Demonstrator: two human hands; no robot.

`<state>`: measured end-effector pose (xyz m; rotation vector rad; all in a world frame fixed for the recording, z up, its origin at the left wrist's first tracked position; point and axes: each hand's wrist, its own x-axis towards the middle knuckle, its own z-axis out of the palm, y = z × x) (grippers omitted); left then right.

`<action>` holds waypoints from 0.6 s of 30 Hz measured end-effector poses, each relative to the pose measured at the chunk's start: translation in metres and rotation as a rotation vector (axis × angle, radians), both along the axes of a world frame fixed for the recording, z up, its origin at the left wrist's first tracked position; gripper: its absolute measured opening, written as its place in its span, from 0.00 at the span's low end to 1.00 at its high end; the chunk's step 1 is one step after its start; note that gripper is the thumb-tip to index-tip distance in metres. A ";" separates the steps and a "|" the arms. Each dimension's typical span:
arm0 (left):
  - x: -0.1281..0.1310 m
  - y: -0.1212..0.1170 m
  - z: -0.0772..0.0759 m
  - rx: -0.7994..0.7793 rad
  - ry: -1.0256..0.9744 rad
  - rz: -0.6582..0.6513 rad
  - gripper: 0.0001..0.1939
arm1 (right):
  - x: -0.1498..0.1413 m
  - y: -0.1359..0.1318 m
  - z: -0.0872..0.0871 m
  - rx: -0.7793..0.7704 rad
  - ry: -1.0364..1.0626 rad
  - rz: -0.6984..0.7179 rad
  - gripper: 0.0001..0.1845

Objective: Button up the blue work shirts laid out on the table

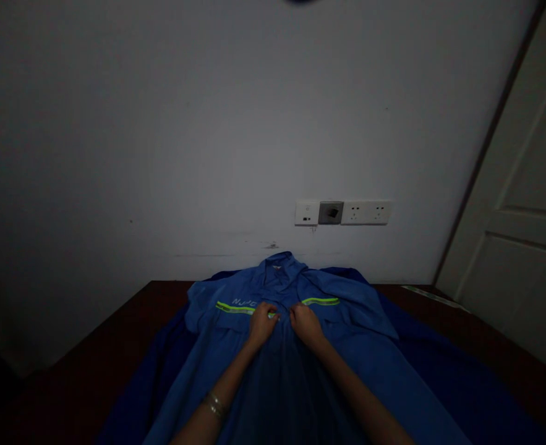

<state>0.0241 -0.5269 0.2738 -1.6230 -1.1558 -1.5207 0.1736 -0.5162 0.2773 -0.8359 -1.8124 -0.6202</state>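
Dk red surface (119,330) at L; dk blue cloth (164,352) on it, lighter blue shirt (224,346) atop, collar (295,267) twd wall (198,136). L hand (262,321), fingers pinching one front edge; R hand (306,324) just beside, fingers pinching opp. edge. Sockets (365,212) further R, door (527,259) far R.

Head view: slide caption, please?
Left hand and right hand hold the front of a blue shirt with yellow-green stripes, before a pale wall.

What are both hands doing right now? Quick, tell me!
Left hand: closed, pinching the front of the yellow-green-striped, blue cloth shirt.
Right hand: closed, pinching the shirt's other front side.
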 end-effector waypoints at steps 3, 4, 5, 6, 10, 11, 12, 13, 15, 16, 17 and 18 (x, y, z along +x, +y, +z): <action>0.001 -0.001 0.002 -0.015 -0.043 -0.050 0.08 | 0.001 0.003 0.004 0.015 0.031 0.070 0.15; 0.001 -0.001 0.004 -0.027 -0.070 -0.071 0.07 | 0.001 0.004 0.005 0.015 0.046 0.092 0.15; 0.001 0.000 0.005 -0.039 -0.098 -0.092 0.07 | 0.002 0.005 0.006 0.012 0.059 0.112 0.15; 0.002 0.000 0.006 -0.051 -0.124 -0.111 0.07 | 0.002 0.005 0.007 0.007 0.067 0.128 0.15; 0.003 -0.001 0.011 -0.074 -0.171 -0.162 0.06 | 0.006 0.007 0.011 -0.006 0.069 0.182 0.14; 0.004 -0.002 0.012 -0.072 -0.168 -0.167 0.06 | 0.007 0.008 0.011 -0.009 0.069 0.200 0.15; 0.004 -0.003 0.012 -0.064 -0.162 -0.169 0.06 | 0.008 0.009 0.012 -0.012 0.070 0.218 0.15; 0.004 -0.004 0.013 -0.046 -0.152 -0.169 0.06 | 0.009 0.011 0.012 -0.012 0.069 0.233 0.15; 0.004 -0.008 0.013 0.017 -0.120 -0.160 0.05 | 0.011 0.015 0.013 -0.009 0.083 0.284 0.16; 0.004 -0.009 0.013 0.061 -0.093 -0.153 0.05 | 0.011 0.017 0.013 -0.007 0.105 0.322 0.17; 0.004 -0.011 0.013 0.110 -0.058 -0.149 0.05 | 0.011 0.019 0.014 -0.005 0.136 0.365 0.18; 0.004 -0.013 0.014 0.157 -0.017 -0.148 0.05 | 0.011 0.021 0.014 -0.003 0.171 0.411 0.18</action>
